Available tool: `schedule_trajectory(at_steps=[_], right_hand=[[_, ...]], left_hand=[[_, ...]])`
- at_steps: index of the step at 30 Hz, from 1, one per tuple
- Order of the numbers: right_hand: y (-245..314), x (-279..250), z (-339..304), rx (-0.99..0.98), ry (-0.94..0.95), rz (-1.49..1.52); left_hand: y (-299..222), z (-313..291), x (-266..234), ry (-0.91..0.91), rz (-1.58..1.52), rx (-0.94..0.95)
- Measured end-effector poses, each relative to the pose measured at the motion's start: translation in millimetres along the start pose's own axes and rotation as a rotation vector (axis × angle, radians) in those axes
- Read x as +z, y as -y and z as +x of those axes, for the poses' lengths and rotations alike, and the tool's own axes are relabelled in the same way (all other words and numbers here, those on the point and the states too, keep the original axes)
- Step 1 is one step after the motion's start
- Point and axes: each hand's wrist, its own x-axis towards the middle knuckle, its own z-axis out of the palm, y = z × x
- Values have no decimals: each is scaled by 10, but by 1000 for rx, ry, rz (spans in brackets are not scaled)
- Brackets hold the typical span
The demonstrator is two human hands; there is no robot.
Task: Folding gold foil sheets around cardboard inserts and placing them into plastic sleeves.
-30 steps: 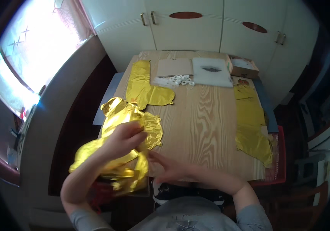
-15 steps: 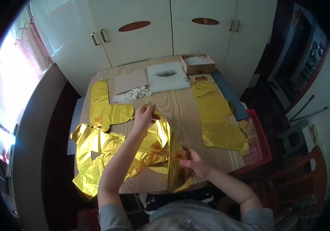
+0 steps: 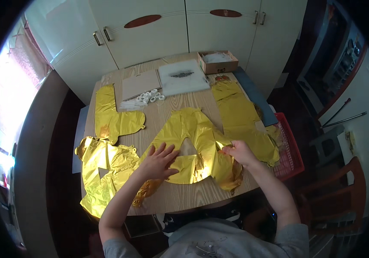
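Observation:
A flat gold foil balloon (image 3: 186,124) shaped like a letter A lies in the middle of the wooden table, its top pointing away from me. My left hand (image 3: 160,162) rests on its left leg, fingers spread. My right hand (image 3: 239,152) pinches the right leg between thumb and fingers, and the foil there is creased. To the left is a crumpled gold foil balloon (image 3: 102,161) with a small triangular hole; its edge runs close to my left forearm. Behind that one lies an L-shaped gold foil balloon (image 3: 120,122). Another long gold foil balloon (image 3: 240,112) lies on the right.
Toward the back are white tape rings (image 3: 155,95), thin clear straws (image 3: 133,104), a beige board (image 3: 141,85), a translucent white bag (image 3: 183,77) and a cardboard box (image 3: 219,66). A red plastic basket (image 3: 294,148) stands at the table's right side, near a wooden chair (image 3: 344,193).
The middle balloon, held up and folded before, now lies spread out as an A. My left hand has let go of its top and come down onto it; my right hand moved right and away from me.

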Motion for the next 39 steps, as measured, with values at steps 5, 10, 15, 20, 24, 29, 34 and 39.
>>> schedule_trajectory(at_steps=[5,10,15,20,24,29,34,39], right_hand=[[252,37,66,-321,-208,-651],[280,-100,-105,-266,-25,-785],[25,-762,-28,-444,-107,-918],[-334,-988,-3,-439,14,-1092],[-403,-934,60,-414,-61,-1003],[-506,-864,143,-463,-192,-922],[-444,-968,248,-375,-209,-678],[-411,-1046,273,-275,-207,-357]], left_hand=[[-7,-172,269,-122,-38,-109],[28,-134,251,-84,-26,-134],[58,-129,165,-37,-57,-133],[-16,20,171,-125,-95,-76],[-213,229,91,-146,-119,26],[-523,601,-15,-183,-180,223],[-905,943,-20,-283,-196,350],[-1118,1345,-188,-250,-649,100]])
